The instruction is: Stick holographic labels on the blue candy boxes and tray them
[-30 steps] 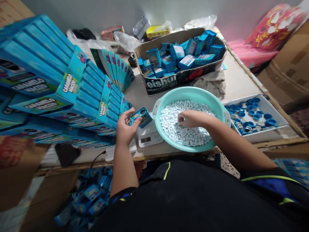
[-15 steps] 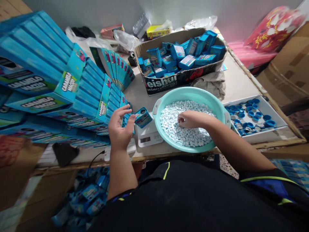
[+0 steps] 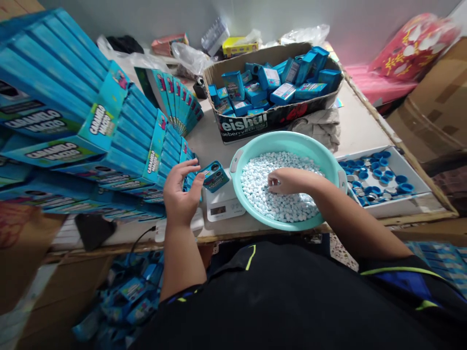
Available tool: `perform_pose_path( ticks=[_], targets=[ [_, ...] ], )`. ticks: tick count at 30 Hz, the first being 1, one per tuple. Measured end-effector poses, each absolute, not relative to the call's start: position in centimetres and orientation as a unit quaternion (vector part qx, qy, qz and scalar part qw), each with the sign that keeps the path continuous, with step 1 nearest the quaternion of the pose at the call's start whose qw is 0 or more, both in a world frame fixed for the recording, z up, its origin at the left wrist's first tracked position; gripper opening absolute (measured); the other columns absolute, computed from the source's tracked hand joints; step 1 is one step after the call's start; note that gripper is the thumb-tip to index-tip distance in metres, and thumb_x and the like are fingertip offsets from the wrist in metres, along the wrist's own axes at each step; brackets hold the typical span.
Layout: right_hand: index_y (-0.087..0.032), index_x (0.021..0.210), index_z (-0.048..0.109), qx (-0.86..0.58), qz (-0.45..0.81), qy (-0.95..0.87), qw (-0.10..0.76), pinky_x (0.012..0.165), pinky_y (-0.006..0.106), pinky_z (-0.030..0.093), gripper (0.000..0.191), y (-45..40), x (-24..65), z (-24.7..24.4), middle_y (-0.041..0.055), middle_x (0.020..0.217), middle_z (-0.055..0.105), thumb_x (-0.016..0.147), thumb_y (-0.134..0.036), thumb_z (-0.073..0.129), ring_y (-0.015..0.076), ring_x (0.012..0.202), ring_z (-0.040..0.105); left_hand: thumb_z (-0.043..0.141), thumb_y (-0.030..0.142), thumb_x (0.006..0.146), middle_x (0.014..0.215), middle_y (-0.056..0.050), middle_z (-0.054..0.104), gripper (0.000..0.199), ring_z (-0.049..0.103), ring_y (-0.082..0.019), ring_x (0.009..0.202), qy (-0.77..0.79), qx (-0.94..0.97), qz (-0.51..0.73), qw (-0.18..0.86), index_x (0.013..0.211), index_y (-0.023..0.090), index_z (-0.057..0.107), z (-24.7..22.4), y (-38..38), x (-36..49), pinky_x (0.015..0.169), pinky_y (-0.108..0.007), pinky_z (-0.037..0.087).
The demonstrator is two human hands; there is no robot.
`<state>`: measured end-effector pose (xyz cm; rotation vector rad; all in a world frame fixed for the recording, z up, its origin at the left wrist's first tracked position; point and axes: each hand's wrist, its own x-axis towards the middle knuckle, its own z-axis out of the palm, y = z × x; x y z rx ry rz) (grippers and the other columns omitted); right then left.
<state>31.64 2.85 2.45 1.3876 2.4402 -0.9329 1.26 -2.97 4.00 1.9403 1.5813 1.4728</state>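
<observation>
A: Hands, what do we log?
B: We log the left hand point(image 3: 181, 197) open, fingers lightly curled, just beside a blue candy box point(image 3: 213, 176) on the digital scale point(image 3: 223, 208).
A: Right hand point(image 3: 288, 181)?
B: Fingers curled among white candies point(image 3: 255, 187) in the teal basin point(image 3: 280, 141); we cannot tell whether they grip any.

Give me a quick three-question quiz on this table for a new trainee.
1. Which hand is in the white candies in the teal basin?
2. True or false: the small blue box sits on the digital scale.
3. What lies in the white tray beside the basin? A: blue caps. B: spoons. C: pens.

Key: 1, right hand; 2, true; 3, A.
</observation>
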Motion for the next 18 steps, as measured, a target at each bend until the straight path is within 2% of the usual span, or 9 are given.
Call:
perform_pose_path(
  ticks=[3,6,8,10,13,16,18],
  targets=[
    [-0.021,0.101,0.072,0.470,-0.315,0.819,0.097,0.063,0.030,0.037,0.024,2.8,31.6,2.7,0.0064,0.100,0.073,0.089,-0.039,0.062,0.0180,0.077,0.060,0.071,0.034,0.087,0.130,-0.008,0.064,0.027,0.059,-0.025,0.127,0.562,0.656,0.486,0.134,0.111,0.024,0.066,3.4,-2.5,1.3,0.110,-0.045,0.048],
    [-0.021,0.102,0.071,0.469,-0.318,0.817,0.104,0.063,0.030,0.036,0.024,2.7,31.5,3.0,0.0063,0.097,0.073,0.090,-0.039,0.060,0.0180,0.077,0.060,0.082,0.028,0.073,0.136,-0.010,0.061,0.060,0.058,-0.029,0.128,0.614,0.635,0.437,0.169,0.129,0.026,0.059,1.9,-1.7,1.3,0.109,-0.046,0.049],
    [-0.021,0.102,0.071,0.471,-0.321,0.816,0.102,0.064,0.029,0.037,0.024,2.7,31.5,3.1,0.0066,0.097,0.073,0.090,-0.038,0.061,0.0183,0.078,0.061,0.085,0.024,0.067,0.124,-0.011,0.067,0.073,0.065,-0.029,0.116,0.652,0.609,0.414,0.181,0.134,0.025,0.057,1.1,-1.3,1.6,0.104,-0.046,0.052],
    [-0.021,0.102,0.071,0.469,-0.325,0.816,0.099,0.064,0.029,0.037,0.023,2.8,31.5,3.2,0.0071,0.099,0.073,0.089,-0.038,0.062,0.0185,0.080,0.062,0.085,0.023,0.067,0.113,-0.009,0.071,0.077,0.069,-0.027,0.105,0.665,0.589,0.434,0.149,0.138,0.024,0.054,1.1,-1.2,2.5,0.100,-0.045,0.054],
    [-0.020,0.101,0.071,0.462,-0.326,0.819,0.098,0.065,0.029,0.037,0.022,2.8,31.5,3.1,0.0073,0.101,0.073,0.088,-0.037,0.063,0.0185,0.081,0.062,0.079,0.022,0.073,0.119,-0.008,0.071,0.066,0.067,-0.027,0.111,0.618,0.631,0.466,0.051,0.135,0.023,0.057,2.6,-1.3,4.1,0.102,-0.043,0.052],
    [-0.021,0.100,0.071,0.465,-0.321,0.819,0.096,0.064,0.028,0.037,0.021,2.8,31.4,3.1,0.0065,0.100,0.073,0.089,-0.035,0.062,0.0183,0.080,0.062,0.070,0.012,0.076,0.118,-0.007,0.073,0.042,0.066,-0.028,0.113,0.537,0.756,0.373,0.013,0.116,0.022,0.069,4.5,-0.9,5.2,0.102,-0.043,0.052],
    [-0.021,0.099,0.071,0.468,-0.322,0.818,0.096,0.064,0.028,0.037,0.020,2.8,31.4,3.0,0.0061,0.099,0.073,0.089,-0.036,0.061,0.0183,0.080,0.062,0.066,0.009,0.076,0.119,-0.007,0.074,0.042,0.065,-0.028,0.112,0.503,0.802,0.323,-0.003,0.115,0.022,0.070,5.2,-0.4,5.4,0.101,-0.044,0.051]
  ],
)
